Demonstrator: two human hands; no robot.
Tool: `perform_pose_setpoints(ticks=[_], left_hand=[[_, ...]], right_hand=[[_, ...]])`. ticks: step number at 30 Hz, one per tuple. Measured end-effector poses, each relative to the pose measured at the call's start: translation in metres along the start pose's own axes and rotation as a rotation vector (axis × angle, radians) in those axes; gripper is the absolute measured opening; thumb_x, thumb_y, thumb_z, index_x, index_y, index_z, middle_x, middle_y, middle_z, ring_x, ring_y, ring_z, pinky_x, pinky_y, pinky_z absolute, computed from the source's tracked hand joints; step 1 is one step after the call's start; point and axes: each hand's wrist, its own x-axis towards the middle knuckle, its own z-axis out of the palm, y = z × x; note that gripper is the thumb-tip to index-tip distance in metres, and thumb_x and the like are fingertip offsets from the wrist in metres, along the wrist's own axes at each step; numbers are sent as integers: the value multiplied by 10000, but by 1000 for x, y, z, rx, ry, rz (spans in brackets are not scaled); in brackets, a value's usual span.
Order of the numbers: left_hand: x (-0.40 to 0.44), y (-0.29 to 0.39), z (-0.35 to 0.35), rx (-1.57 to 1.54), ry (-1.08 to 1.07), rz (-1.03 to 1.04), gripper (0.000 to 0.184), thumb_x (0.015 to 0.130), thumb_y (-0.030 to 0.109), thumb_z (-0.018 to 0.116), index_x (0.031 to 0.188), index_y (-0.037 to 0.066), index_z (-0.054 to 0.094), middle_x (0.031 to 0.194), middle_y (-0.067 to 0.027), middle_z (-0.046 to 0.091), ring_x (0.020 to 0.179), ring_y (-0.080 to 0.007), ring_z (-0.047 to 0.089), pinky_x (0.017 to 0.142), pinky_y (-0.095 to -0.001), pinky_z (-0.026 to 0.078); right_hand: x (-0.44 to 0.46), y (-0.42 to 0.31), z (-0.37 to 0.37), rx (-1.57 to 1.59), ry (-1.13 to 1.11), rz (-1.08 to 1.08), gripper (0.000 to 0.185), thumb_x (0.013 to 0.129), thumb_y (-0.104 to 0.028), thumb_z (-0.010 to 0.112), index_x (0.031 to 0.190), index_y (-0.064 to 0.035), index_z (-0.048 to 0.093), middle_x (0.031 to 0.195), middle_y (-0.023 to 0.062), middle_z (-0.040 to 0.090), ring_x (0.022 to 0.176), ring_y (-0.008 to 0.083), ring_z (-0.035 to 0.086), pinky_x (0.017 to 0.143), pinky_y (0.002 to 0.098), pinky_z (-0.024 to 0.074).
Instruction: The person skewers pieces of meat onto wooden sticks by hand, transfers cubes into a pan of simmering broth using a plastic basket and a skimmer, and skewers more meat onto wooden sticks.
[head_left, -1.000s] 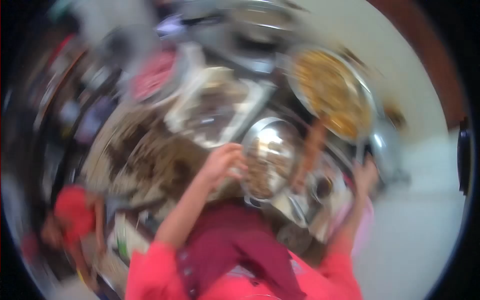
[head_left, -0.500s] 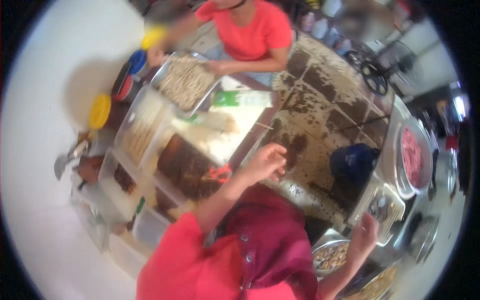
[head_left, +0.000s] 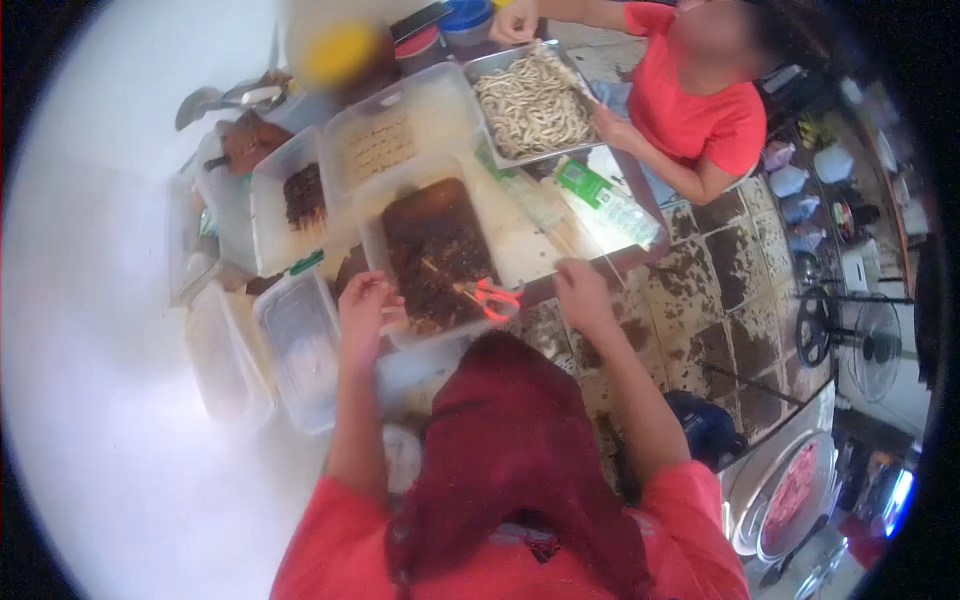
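Observation:
My left hand (head_left: 368,300) is at the near left rim of a clear plastic tub (head_left: 375,245), fingers loosely bent and apart, with nothing visible in them. The tub contains a dark brown mixture (head_left: 435,240). Scissors with orange-red handles (head_left: 497,299) rest at its near right corner, blades toward the mixture. My right hand (head_left: 583,290) is by the table's near edge, right of the scissors; its fingers are blurred. Beyond it lie a bundle of thin sticks (head_left: 545,210) and a green and white packet (head_left: 605,200).
Across the table, a person in a red shirt (head_left: 700,125) has both hands at a metal tray (head_left: 490,135) of pale strips. Several plastic tubs, including one with dark skewered pieces (head_left: 305,195), stand at the left. At lower right is a basin of pink meat (head_left: 790,500).
The view has swung toward the table. My right hand has come from beside the right-hand trays to the table edge. My left hand is now at the dark mixture's tub.

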Motion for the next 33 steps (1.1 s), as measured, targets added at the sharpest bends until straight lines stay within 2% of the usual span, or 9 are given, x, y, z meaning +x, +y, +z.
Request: perform_pose_setpoints(ticks=[3, 7, 11, 16, 19, 20, 24, 30, 33], left_hand=[[15, -28, -9, 10, -14, -130, 214, 841, 107, 540, 1035, 19, 526, 844, -90, 579, 722, -180, 608, 563, -302, 533], [46, -60, 4, 66, 23, -230, 236, 819, 88, 531, 1033, -9, 523, 845, -117, 580, 692, -191, 618, 534, -283, 526], [68, -87, 8, 212, -51, -309, 227, 807, 78, 528, 1006, -32, 533, 802, -124, 594, 644, -187, 616, 508, -276, 518], [100, -106, 12, 322, -77, -193, 217, 788, 77, 538, 975, -32, 561, 738, -128, 618, 659, -215, 625, 541, -307, 518], [133, -104, 22, 583, 73, 300, 239, 767, 75, 546, 991, -1, 578, 783, -154, 636, 706, -287, 629, 644, -341, 515], [145, -97, 29, 651, 5, 248, 258, 753, 88, 556, 1002, 33, 590, 955, -179, 623, 841, -331, 606, 765, -371, 486], [181, -105, 68, 1025, -214, 523, 308, 715, 144, 577, 1010, 56, 573, 1107, -199, 518, 1009, -362, 508, 859, -440, 419], [196, -111, 68, 1048, -388, 562, 305, 746, 138, 593, 1038, 52, 569, 1030, -154, 578, 979, -333, 549, 845, -422, 443], [201, -123, 56, 540, -362, 148, 229, 826, 129, 570, 1025, 20, 541, 964, -116, 588, 866, -286, 599, 765, -381, 487]], right_hand=[[15, -61, 46, -162, -259, -254, 177, 772, -142, 518, 895, -50, 605, 849, 156, 550, 848, 343, 533, 732, 431, 436], [16, -67, 141, -610, -249, -526, 141, 743, -165, 542, 797, -82, 642, 834, 95, 542, 862, 259, 509, 708, 375, 400], [30, -56, 169, -817, -287, -529, 143, 733, -166, 544, 776, -86, 654, 839, 63, 547, 864, 218, 486, 705, 339, 366], [40, -83, 153, -633, -481, -157, 164, 732, -196, 590, 764, -44, 643, 848, 156, 629, 782, 322, 620, 663, 422, 475], [41, -104, 112, -478, -543, 87, 203, 772, -204, 569, 762, -11, 630, 832, 210, 630, 807, 359, 626, 692, 445, 485], [40, -107, 89, -432, -550, 154, 217, 780, -208, 564, 772, -1, 626, 819, 219, 626, 821, 361, 621, 705, 446, 481], [32, -69, 45, -111, -423, 235, 245, 795, -212, 548, 844, 18, 617, 789, 230, 613, 809, 363, 613, 707, 423, 479], [21, -60, 39, 53, -285, 345, 244, 815, -195, 544, 883, 28, 616, 761, 213, 618, 730, 302, 627, 672, 365, 471], [16, -57, 54, 182, -180, 370, 231, 824, -174, 538, 891, 35, 609, 727, 190, 617, 696, 227, 620, 647, 343, 463]])
